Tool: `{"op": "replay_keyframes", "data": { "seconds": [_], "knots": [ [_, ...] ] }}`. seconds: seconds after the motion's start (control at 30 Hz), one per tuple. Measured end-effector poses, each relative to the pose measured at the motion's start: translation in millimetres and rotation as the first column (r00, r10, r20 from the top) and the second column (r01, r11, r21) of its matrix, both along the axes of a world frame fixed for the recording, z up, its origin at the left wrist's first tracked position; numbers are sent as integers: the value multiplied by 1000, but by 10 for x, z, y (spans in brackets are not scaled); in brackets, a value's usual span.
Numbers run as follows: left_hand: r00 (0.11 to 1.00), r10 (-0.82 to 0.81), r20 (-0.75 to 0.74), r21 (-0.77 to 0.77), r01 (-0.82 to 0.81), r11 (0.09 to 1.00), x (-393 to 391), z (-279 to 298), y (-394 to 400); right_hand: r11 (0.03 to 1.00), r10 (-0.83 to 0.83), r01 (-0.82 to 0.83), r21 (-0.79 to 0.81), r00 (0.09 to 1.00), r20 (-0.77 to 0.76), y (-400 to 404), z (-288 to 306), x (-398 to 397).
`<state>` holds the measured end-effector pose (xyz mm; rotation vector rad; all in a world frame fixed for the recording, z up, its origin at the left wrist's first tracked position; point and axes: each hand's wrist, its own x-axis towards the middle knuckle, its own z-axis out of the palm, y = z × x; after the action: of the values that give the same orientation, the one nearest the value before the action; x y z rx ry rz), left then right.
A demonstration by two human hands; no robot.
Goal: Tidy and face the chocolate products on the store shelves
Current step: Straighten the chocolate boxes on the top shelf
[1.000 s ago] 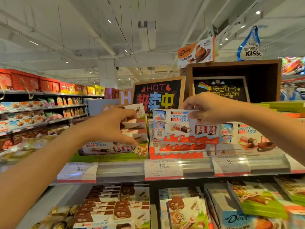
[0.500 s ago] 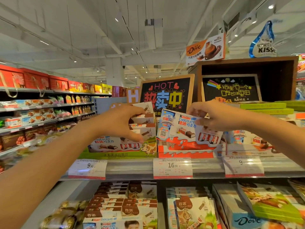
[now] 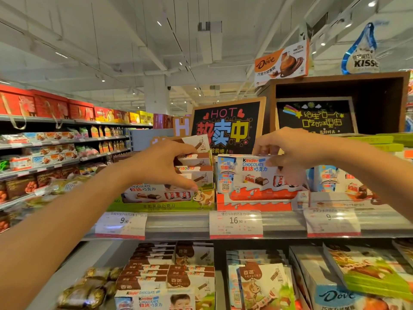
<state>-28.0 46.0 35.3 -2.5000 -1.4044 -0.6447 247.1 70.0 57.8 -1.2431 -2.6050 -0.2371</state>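
A white and orange Kinder chocolate box (image 3: 248,173) stands upright, face forward, in its orange display tray (image 3: 254,205) on the top shelf. My right hand (image 3: 288,151) grips this box along its top right edge. My left hand (image 3: 163,166) is spread in front of a stack of brown and white chocolate boxes (image 3: 196,168) in the green display tray (image 3: 161,205), thumb low and fingers at the top box; whether it grips them I cannot tell. More Kinder boxes (image 3: 344,182) sit to the right.
Price tags (image 3: 235,223) line the shelf rail. Below are brown chocolate boxes (image 3: 169,274), bagged sweets (image 3: 89,289) and Dove packs (image 3: 339,296). Two chalkboard signs (image 3: 225,128) stand behind the top shelf. Another aisle of shelves (image 3: 55,151) runs along the left.
My right hand has brought the Kinder box from a tilt to upright and square in its tray. My left hand has stayed at the brown box stack.
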Motion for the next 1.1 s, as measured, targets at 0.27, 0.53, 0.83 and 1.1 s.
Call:
{"op": "replay_keyframes", "data": {
  "seconds": [0.27, 0.53, 0.83, 1.1],
  "knots": [
    [1000, 23, -10, -87, -23, 996, -24, 13, -14, 980, -57, 62, 187, 998, -36, -24, -147, -88],
    [997, 80, 17, -138, -77, 987, -459, 148, -233, 866, 424, -390, 312, 904, -47, -350, -337, -643],
    [997, 73, 32, 42, -74, 996, -1082, -145, -420, 855, 301, -280, 437, 953, 23, -267, -367, -1185],
    [989, 56, 137, 34, -62, 998, -1162, -205, -348, 887, 224, -193, 419, 974, -26, -134, -396, -1375]
  ]
}}
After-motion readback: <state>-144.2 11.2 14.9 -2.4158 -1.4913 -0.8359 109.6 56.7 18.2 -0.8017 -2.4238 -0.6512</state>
